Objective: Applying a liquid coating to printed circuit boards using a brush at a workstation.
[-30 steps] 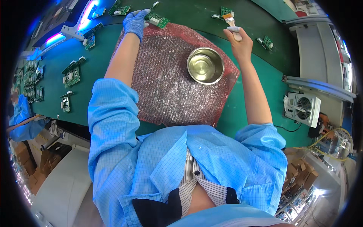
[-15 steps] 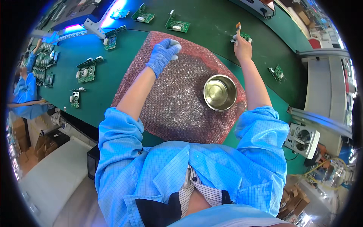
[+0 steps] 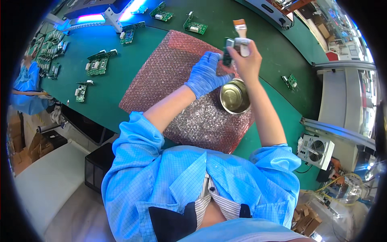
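My left hand (image 3: 206, 74), in a blue glove, reaches to a small green circuit board (image 3: 227, 56) held up over the pink bubble-wrap sheet (image 3: 169, 72). My bare right hand (image 3: 246, 60) grips a flat brush (image 3: 240, 34) with a white handle and brown bristles pointing away from me, and also pinches the small board. Both hands meet just above a round metal bowl (image 3: 234, 96) that stands on the bubble wrap.
Several green circuit boards (image 3: 96, 64) lie on the green table (image 3: 100, 101), with more at the back (image 3: 195, 27) and one at the right (image 3: 291, 81). A lit lamp bar (image 3: 109, 14) is at the far left. A grey fan unit (image 3: 315, 150) sits right. Another person in blue (image 3: 26, 90) works far left.
My right hand pulled back from the far table edge with the brush and a small board. My left hand came across to meet it above the bowl.
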{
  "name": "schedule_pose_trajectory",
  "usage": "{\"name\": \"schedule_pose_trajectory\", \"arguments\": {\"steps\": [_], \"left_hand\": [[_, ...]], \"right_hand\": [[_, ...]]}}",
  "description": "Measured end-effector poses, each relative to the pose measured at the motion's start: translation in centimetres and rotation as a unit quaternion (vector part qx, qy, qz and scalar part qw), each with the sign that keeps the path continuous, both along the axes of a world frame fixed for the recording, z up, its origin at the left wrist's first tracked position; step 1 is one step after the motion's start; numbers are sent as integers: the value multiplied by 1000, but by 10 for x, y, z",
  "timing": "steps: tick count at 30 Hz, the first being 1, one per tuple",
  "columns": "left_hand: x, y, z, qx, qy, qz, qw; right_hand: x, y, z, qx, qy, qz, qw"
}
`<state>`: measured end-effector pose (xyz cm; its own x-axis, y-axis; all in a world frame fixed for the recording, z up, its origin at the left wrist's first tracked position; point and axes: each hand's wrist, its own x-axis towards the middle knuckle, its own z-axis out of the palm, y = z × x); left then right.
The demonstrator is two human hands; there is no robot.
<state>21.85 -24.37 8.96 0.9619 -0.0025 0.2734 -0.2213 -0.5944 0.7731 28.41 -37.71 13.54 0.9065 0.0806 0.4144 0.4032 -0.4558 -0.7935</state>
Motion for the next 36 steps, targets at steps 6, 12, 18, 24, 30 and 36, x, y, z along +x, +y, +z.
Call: {"name": "schedule_pose_trajectory", "arguments": {"steps": [6,12,18,24,30,36], "left_hand": [[-32,9,-4,-53,-54,79,994],[-50,21,-5,-98,-99,40,989],[-62,47,-6,-378,-3,50,924],[-68,77,-12,-499,122,50,856],[-65,62,-16,-575,168,-26,801],[-64,59,-20,-573,203,-65,792]], "right_hand": [[-52,34,6,75,-2,8,997],[-80,25,13,31,2,4,1000],[-105,-33,12,129,33,-7,991],[-143,-98,-20,150,172,-68,971],[-144,-114,-47,48,221,-81,971],[-140,-118,-42,27,210,-71,975]]}}
